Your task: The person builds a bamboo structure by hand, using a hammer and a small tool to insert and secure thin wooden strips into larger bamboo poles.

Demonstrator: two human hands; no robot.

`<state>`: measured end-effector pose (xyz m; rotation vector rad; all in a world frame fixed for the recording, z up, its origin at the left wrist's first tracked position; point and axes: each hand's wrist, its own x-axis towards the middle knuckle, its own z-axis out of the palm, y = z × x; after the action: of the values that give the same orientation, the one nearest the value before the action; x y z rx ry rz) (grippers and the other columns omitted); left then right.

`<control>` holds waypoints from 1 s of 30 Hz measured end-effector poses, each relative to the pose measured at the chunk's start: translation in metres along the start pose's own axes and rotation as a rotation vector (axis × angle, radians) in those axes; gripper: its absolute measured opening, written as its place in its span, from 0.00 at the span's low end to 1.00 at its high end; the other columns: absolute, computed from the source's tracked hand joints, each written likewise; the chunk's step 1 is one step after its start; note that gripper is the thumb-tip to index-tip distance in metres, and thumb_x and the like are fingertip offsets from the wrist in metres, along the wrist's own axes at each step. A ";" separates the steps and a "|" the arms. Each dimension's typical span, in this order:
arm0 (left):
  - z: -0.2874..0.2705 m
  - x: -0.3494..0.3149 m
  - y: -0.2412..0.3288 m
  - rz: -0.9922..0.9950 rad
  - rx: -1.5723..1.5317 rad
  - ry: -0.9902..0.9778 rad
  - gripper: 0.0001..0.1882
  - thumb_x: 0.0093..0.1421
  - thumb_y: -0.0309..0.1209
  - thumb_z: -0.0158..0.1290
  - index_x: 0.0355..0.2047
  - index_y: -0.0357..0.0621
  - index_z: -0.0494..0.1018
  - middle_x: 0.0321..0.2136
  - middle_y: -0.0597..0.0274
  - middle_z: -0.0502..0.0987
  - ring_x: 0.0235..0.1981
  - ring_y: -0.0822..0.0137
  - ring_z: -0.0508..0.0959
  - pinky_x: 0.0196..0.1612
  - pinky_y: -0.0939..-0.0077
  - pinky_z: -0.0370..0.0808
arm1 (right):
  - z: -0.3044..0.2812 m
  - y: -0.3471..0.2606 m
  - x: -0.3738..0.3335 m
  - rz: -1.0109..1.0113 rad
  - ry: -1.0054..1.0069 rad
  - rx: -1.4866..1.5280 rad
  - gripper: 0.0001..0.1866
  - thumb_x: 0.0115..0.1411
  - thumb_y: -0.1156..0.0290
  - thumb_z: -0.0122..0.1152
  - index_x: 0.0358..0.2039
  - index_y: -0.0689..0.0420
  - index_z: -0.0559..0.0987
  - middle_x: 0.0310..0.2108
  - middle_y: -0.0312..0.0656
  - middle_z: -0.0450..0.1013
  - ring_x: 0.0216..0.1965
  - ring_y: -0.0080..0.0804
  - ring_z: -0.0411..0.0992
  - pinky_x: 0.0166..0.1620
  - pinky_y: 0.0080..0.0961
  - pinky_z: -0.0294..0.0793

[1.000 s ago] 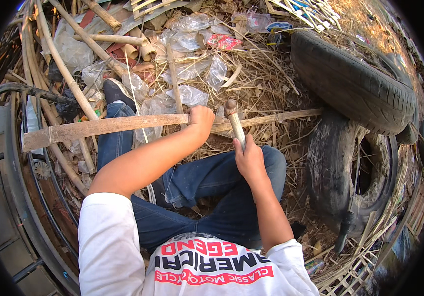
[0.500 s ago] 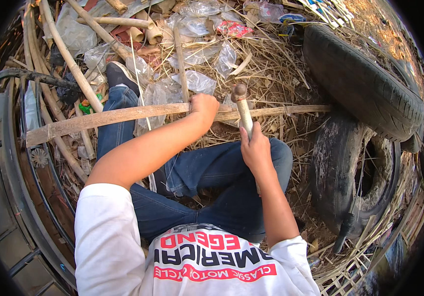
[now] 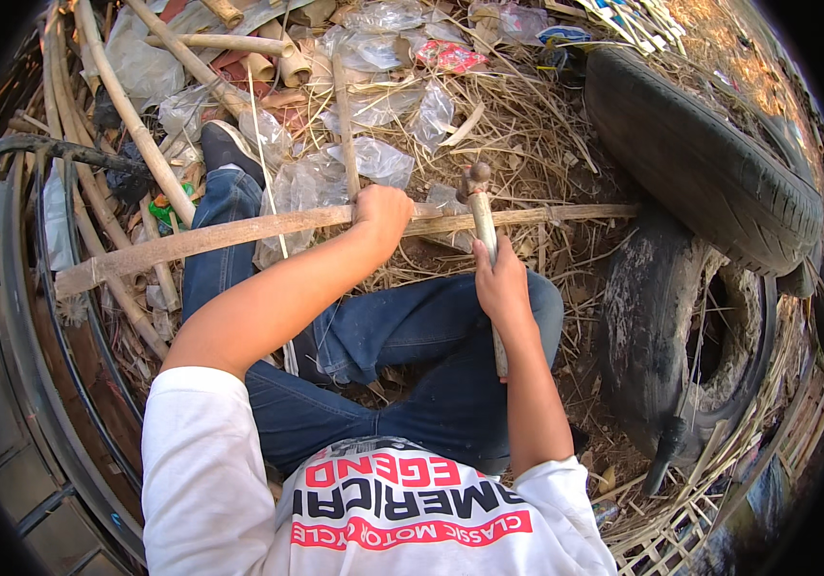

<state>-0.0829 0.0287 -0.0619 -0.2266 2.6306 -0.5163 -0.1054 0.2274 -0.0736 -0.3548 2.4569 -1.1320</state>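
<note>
Slat (image 3: 201,239) and hammer (image 3: 485,223), one each, occupy left grip (image 3: 383,210) and right grip (image 3: 503,285).

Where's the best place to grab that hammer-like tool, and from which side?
Probably mid-length on its slim, straight handle, from the person's near right, where the right hand wraps it; the wider, knobbed head points away from the body.

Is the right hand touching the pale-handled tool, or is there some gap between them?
Touching. The head view shows the right hand closed around the tool's handle, which comes out above and below the grip.
</note>
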 end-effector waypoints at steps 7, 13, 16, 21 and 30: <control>0.010 0.002 -0.006 0.029 -0.080 -0.017 0.07 0.57 0.28 0.54 0.30 0.50 0.83 0.31 0.62 0.84 0.35 0.62 0.85 0.32 0.68 0.81 | 0.015 0.005 0.010 -0.030 -0.072 -0.063 0.20 0.67 0.56 0.51 0.37 0.65 0.69 0.28 0.66 0.74 0.36 0.68 0.72 0.39 0.53 0.70; 0.000 0.011 -0.023 0.054 -0.127 -0.126 0.09 0.57 0.27 0.53 0.35 0.45 0.82 0.37 0.55 0.83 0.38 0.58 0.84 0.36 0.64 0.81 | 0.011 0.025 0.006 0.118 -0.065 0.165 0.21 0.67 0.55 0.51 0.40 0.66 0.71 0.30 0.64 0.74 0.37 0.66 0.73 0.39 0.49 0.71; 0.003 0.015 -0.034 0.063 -0.230 -0.107 0.09 0.55 0.26 0.54 0.35 0.41 0.81 0.37 0.53 0.83 0.39 0.57 0.84 0.38 0.62 0.81 | 0.022 0.044 0.013 0.069 -0.051 0.162 0.19 0.68 0.56 0.50 0.38 0.63 0.71 0.20 0.45 0.68 0.20 0.38 0.67 0.22 0.33 0.67; 0.012 0.034 -0.056 0.180 -0.297 -0.468 0.21 0.49 0.41 0.65 0.36 0.36 0.80 0.37 0.48 0.82 0.40 0.52 0.82 0.41 0.62 0.79 | 0.009 0.016 0.009 0.192 -0.161 0.310 0.18 0.69 0.56 0.49 0.37 0.61 0.70 0.15 0.34 0.63 0.11 0.22 0.63 0.14 0.24 0.64; -0.002 0.050 -0.079 0.177 -0.606 -0.603 0.48 0.50 0.70 0.55 0.51 0.35 0.71 0.44 0.43 0.77 0.43 0.54 0.78 0.45 0.61 0.75 | -0.001 0.011 0.010 0.285 -0.210 0.443 0.19 0.68 0.56 0.50 0.42 0.62 0.70 0.17 0.36 0.66 0.13 0.23 0.65 0.14 0.24 0.66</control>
<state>-0.1222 -0.0547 -0.0491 -0.2765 2.1056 0.3752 -0.1148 0.2310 -0.0842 0.0118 1.9320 -1.3847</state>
